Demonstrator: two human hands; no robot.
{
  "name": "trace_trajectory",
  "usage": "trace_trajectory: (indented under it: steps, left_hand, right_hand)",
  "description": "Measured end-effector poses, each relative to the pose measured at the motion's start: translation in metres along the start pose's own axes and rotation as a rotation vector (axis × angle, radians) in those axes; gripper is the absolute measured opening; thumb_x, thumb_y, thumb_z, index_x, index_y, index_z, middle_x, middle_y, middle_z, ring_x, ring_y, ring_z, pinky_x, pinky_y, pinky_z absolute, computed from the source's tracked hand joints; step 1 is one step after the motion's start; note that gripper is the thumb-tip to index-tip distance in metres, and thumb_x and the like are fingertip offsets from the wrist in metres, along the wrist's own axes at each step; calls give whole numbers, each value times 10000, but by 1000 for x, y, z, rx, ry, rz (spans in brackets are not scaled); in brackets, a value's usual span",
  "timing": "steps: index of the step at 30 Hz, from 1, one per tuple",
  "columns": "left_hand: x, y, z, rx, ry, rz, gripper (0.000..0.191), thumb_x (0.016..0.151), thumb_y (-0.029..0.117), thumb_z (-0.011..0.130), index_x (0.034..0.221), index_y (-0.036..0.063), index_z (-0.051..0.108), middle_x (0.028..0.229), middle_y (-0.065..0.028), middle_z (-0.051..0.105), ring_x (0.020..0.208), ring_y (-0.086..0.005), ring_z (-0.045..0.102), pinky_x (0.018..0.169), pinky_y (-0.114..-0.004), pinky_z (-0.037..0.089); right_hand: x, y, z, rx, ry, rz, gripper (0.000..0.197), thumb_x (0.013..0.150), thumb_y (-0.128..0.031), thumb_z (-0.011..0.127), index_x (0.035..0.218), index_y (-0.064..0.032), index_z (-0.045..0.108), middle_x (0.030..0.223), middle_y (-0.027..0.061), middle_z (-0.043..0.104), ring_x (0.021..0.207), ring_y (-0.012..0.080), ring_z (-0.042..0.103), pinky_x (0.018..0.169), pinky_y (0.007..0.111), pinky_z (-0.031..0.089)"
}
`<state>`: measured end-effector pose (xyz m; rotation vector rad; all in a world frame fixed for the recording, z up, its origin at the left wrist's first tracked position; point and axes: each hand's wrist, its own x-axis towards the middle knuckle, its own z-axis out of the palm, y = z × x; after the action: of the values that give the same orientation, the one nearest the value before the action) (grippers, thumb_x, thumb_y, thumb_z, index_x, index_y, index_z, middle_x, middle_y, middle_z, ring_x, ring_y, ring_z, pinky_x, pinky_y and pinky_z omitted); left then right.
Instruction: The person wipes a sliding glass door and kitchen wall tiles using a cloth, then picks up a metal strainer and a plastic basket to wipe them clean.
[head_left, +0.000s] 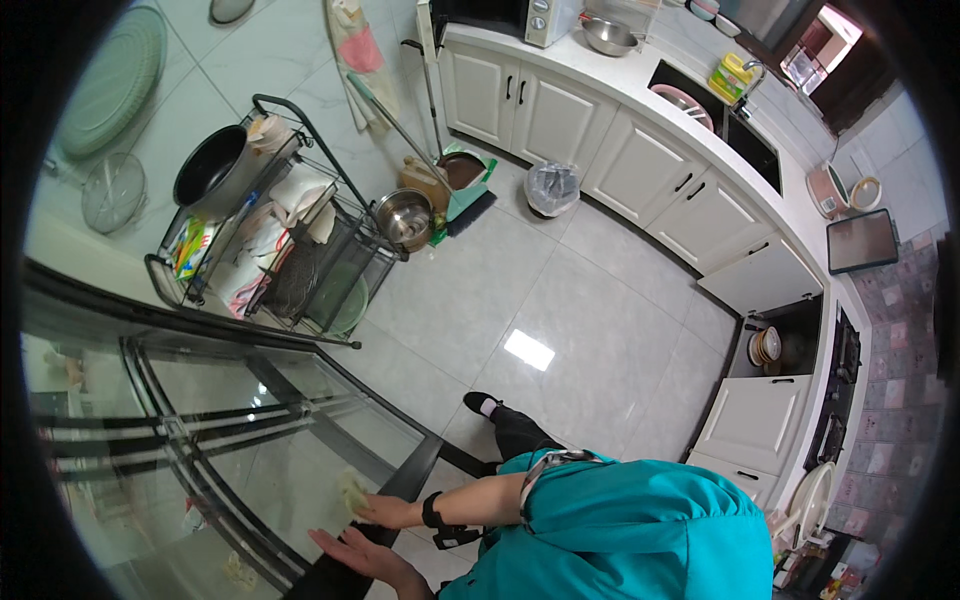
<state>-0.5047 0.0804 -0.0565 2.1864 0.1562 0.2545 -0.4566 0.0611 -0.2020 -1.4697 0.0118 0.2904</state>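
My right hand (386, 511), with a black band on its wrist, holds a pale yellow-green cloth (352, 495) against or very near the glass pane of a black-framed door (300, 465). Just below it in the view, my left hand (356, 553) is held out with its fingers apart and nothing in it, beside the dark edge of the door frame. Whether it touches the frame or the glass cannot be told. The panes show reflections.
A black wire rack (300, 217) with a pot and cloths stands beyond the door. Near it are a steel pot (405, 217), a broom (469, 214), a dustpan (461, 171) and a lined bin (553, 187). One cabinet door (761, 276) stands open below the counter.
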Motion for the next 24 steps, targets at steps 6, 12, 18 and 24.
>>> trace_trajectory:
  steps: [6,12,18,24]
  left_hand:
    - [-10,20,-21,-210,-129,58,546,1014,160,450,1495,17,236,1506,-201,312,1386,-291,319,1099,-387,294]
    - [-15,42,-67,-42,-151,563,537,1002,137,455,1469,-34,249,1523,-196,274,1371,-288,347,1120,-411,288]
    - [-25,65,-100,43,-201,659,503,878,-17,531,1368,-30,416,1490,-219,336,1369,-353,361,1112,-408,315]
    - [-26,74,-137,7,-136,707,484,838,-43,534,1315,-48,452,1425,-244,400,1303,-348,435,1024,-398,437]
  right_hand:
    - [-1,-47,1,-23,191,-125,480,937,-266,554,1365,-70,458,1162,236,587,1033,401,564,834,444,462]
    - [-38,-134,8,177,81,-360,510,850,-52,520,1358,-78,487,1262,171,582,1133,314,569,942,379,458]
    - [-33,-53,0,-49,256,-179,380,959,-267,528,1235,-5,549,1049,270,643,999,438,602,846,457,483]
    - [-48,-86,18,-209,286,16,394,945,-284,510,1238,-25,560,1104,244,638,1038,417,596,878,465,474]
